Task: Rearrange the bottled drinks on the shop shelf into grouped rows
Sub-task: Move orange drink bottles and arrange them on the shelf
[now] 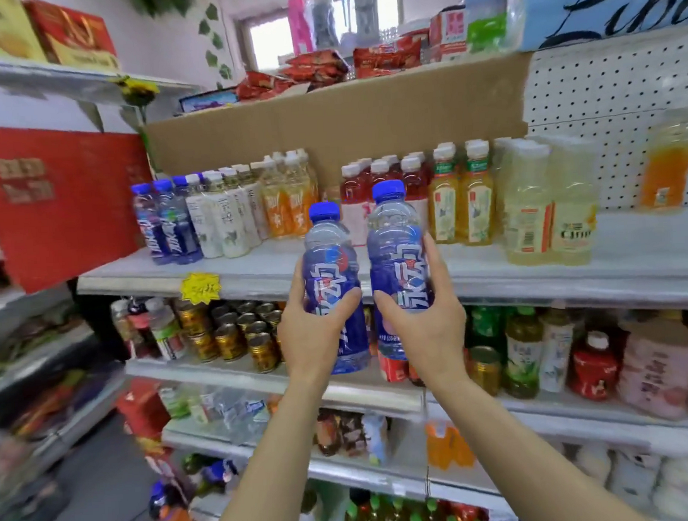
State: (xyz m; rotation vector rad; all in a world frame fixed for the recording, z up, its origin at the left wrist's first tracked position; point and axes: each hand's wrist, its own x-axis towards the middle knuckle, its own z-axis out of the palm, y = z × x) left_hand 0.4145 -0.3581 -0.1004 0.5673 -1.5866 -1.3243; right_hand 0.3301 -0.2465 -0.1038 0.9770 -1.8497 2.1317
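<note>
**Two blue bottles held up, their row waiting at nine o'clock**

A cramped shop aisle: grey metal shelving runs tier on tier, with a cardboard sheet backing the top drinks shelf (pixel 375 264) and pegboard to its right. On that shelf the bottles already stand in kinds. Blue-capped sports drinks (pixel 166 225) sit at the far left, then milky white bottles (pixel 221 221), orange drinks (pixel 286 207), red ones (pixel 385 177), yellow tea bottles (pixel 461 200) and a shrink-wrapped pale pack (pixel 548 203) toward three o'clock.

The person holds two more of the blue kind in front of the shelf edge. The left hand (pixel 318 326) is wrapped tight round the lower body of the left blue bottle (pixel 331 269); the right hand (pixel 426 315) is clamped likewise on the right blue bottle (pixel 398 245). Both are upright, side by side, labels outward, apparently so they can be set down facing front.

Their matching group lies at about ten o'clock from the hands, so I judge these two are bound leftward, toward the bare shelf front beside that row.
</note>
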